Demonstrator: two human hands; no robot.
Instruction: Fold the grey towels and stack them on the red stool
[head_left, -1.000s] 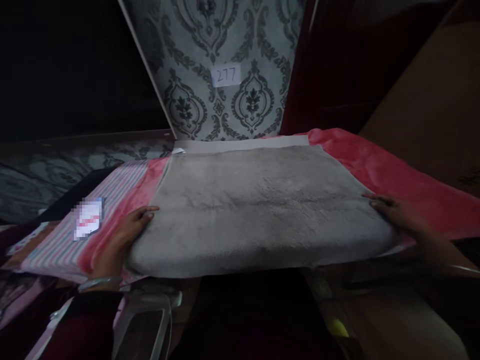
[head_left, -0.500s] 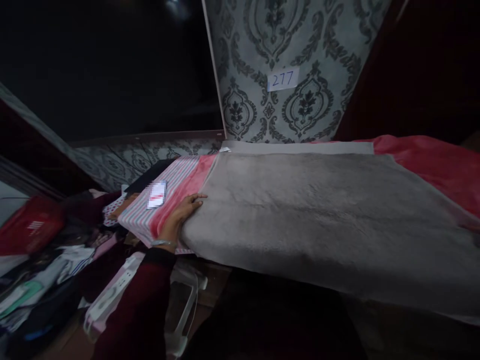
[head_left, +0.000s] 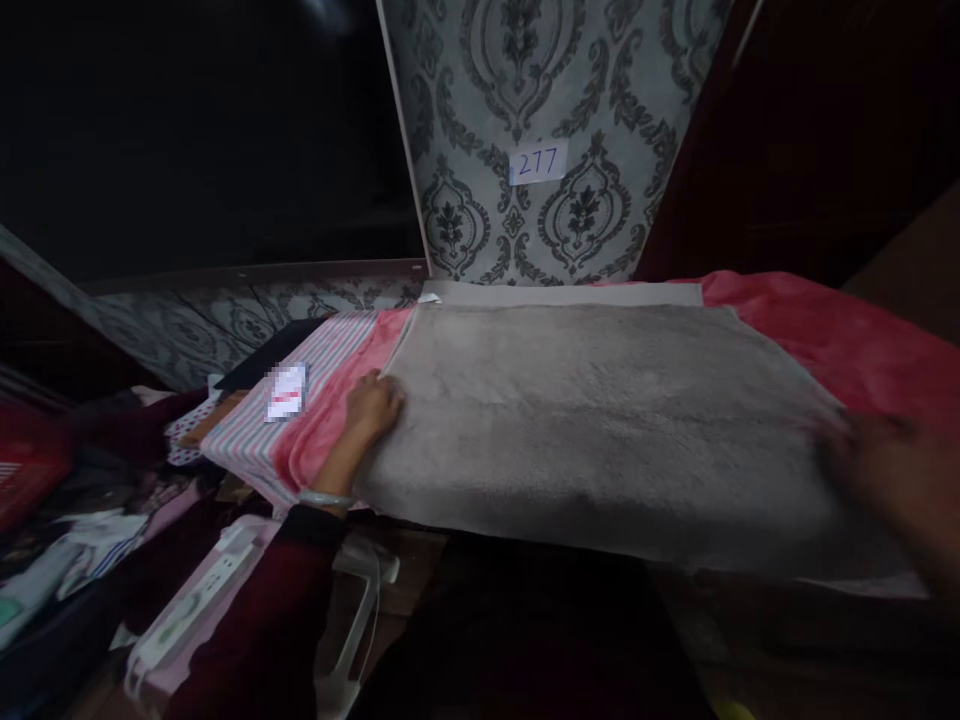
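Note:
A grey fleece cloth (head_left: 570,420) lies spread flat across a surface, its front edge hanging down a little. My left hand (head_left: 375,405), with a bracelet at the wrist, has its fingers curled closed on the cloth's left edge. At the cloth's right edge is my right hand (head_left: 870,455), smeared by motion, so its fingers cannot be made out. Beneath the cloth on the right, a red-pink fabric (head_left: 847,340) shows. On the left a pink-edged striped fabric (head_left: 262,420) sticks out, with a phone-like white object (head_left: 286,392) on it.
Loose clothes (head_left: 97,550) are heaped at the left. Below my left arm are a white power strip (head_left: 187,605) and a clear plastic piece with a white frame (head_left: 352,620). Behind stand a large dark screen (head_left: 225,140) and a patterned wall with a "277" paper (head_left: 538,162).
My right hand has come into view at the cloth's right edge. The left hand's fingers, stretched out before, are now curled. The view has shifted slightly right.

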